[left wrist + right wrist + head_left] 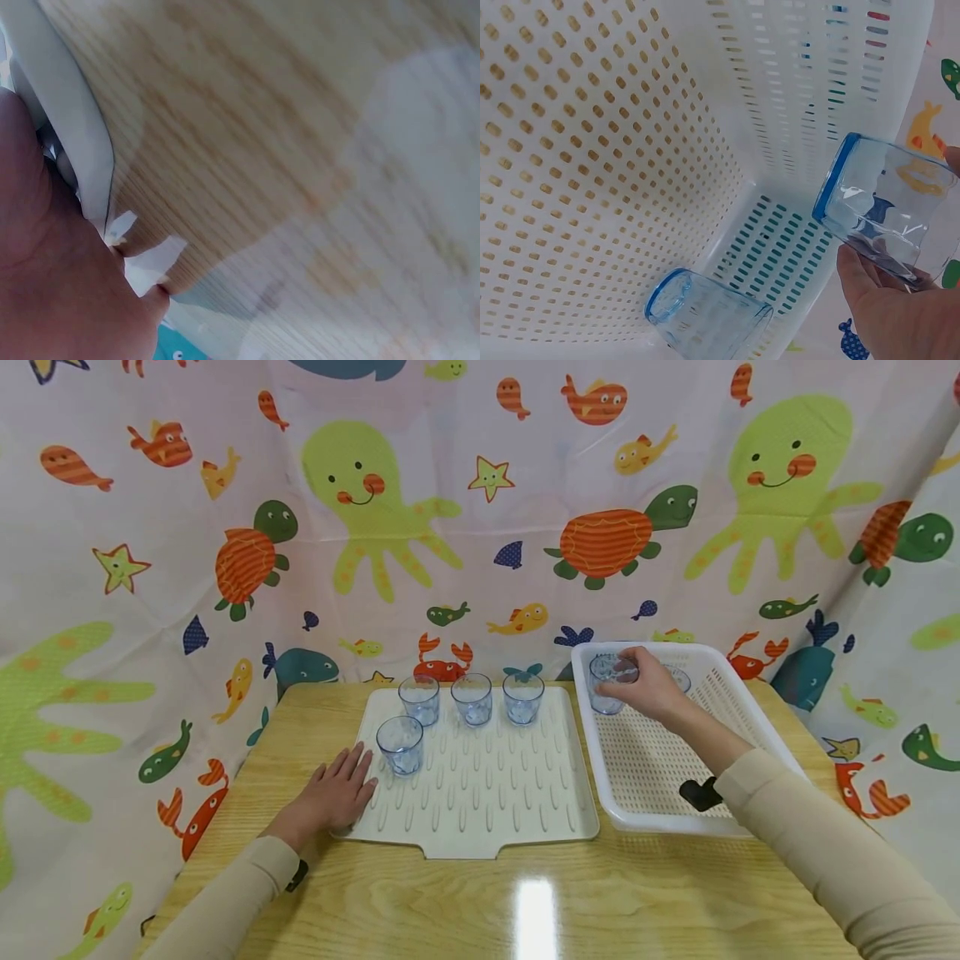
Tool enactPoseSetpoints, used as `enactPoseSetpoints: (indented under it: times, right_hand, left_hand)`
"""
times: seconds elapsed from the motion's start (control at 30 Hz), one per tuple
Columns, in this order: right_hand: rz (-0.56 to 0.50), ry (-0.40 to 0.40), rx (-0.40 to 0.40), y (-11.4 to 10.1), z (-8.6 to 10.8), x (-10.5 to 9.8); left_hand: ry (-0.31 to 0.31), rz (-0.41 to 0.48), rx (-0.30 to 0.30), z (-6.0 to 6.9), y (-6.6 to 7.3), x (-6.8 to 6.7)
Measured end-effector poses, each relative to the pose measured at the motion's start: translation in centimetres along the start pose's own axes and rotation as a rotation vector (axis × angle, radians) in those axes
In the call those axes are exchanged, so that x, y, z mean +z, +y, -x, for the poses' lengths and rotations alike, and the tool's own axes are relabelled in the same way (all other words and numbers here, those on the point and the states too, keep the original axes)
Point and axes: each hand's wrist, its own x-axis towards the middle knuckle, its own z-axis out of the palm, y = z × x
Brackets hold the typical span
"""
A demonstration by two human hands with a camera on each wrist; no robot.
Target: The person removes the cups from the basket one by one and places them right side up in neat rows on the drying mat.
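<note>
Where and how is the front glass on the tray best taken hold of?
Probably by opposite sides of its round wall, just below the top edge, coming from the person's side. The front glass stands on its end on the tray, with bare tray before it, while another glass close behind seems to leave less finger room there.

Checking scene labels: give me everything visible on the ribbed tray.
The tray is pale cream, roughly rectangular with rounded corners, probably plastic. Rows of narrow ribs cover its surface; a short spout-like tab projects at the near edge. It lies flat on the wooden table, left of the white basket. Four clear bluish glasses stand upright on it, three along the far side, one nearer at left. The left hand touches its left edge.
</note>
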Motion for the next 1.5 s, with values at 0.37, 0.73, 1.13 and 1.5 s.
enactPoseSetpoints:
  times: [0.37, 0.73, 1.13, 1.5]
  right_hand:
    - [0.022, 0.007, -0.018, -0.8, 1.4, -0.4]
    - [0.015, 0.012, -0.014, -1.1, 2.2, -0.7]
    - [0.005, 0.007, -0.013, -1.6, 3.4, -1.0]
    - [-0.009, 0.0, -0.054, -1.9, 4.1, -0.7]
  left_hand:
    - [0.017, -0.026, 0.007, 0.3, 0.4, -0.3]
    - [0.002, -0.02, -0.001, 0.3, 0.4, -0.2]
    - [0.042, -0.036, 0.028, -1.6, -1.7, 1.8]
    - [0.032, -0.024, 0.024, -0.8, -1.0, 1.0]
